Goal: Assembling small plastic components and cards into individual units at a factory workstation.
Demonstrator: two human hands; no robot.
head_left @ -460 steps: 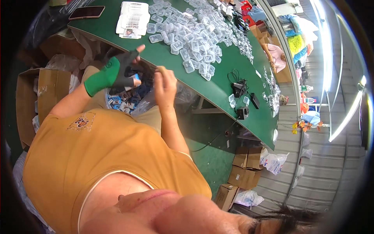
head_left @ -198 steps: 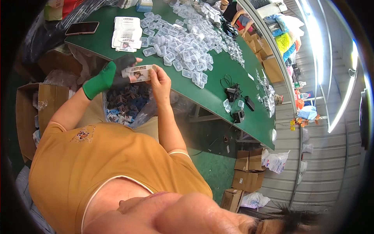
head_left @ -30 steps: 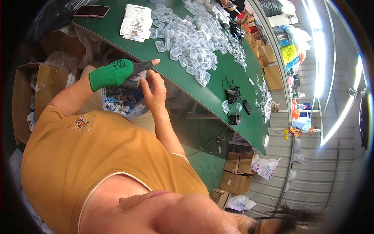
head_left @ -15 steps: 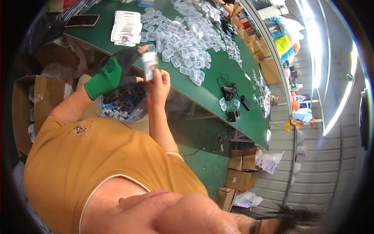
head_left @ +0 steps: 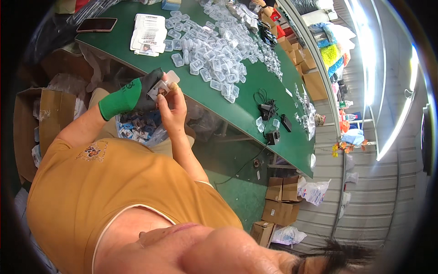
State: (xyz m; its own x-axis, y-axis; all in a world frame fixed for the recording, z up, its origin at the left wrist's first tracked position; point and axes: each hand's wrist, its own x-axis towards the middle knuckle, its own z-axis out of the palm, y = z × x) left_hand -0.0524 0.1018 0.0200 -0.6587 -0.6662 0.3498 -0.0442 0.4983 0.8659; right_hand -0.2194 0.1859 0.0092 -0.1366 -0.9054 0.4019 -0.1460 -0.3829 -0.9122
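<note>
My left hand (head_left: 139, 93), in a green and black glove with bare fingertips, is closed around a small clear plastic box (head_left: 172, 76) with its lid raised. A small folded card (head_left: 159, 90) with a printed picture sits at the box, partly hidden by fingers. My bare right hand (head_left: 173, 112) pinches the card and box from the other side, thumb on the card. Both hands are just off the table's near edge. Beyond them lies a big heap of similar clear boxes (head_left: 214, 57). A stack of printed white cards (head_left: 148, 33) lies at the far left.
The green table (head_left: 255, 102) runs diagonally, with a phone (head_left: 96, 25) at its left and black cables with adapters (head_left: 269, 112) to the right. Below my hands is a bag of small packed boxes (head_left: 137, 128). Cardboard boxes (head_left: 280, 201) stand on the floor.
The card has gone from upright and flat to folded at the clear box. My hands have drawn closer together and slightly lower, off the table's edge.
</note>
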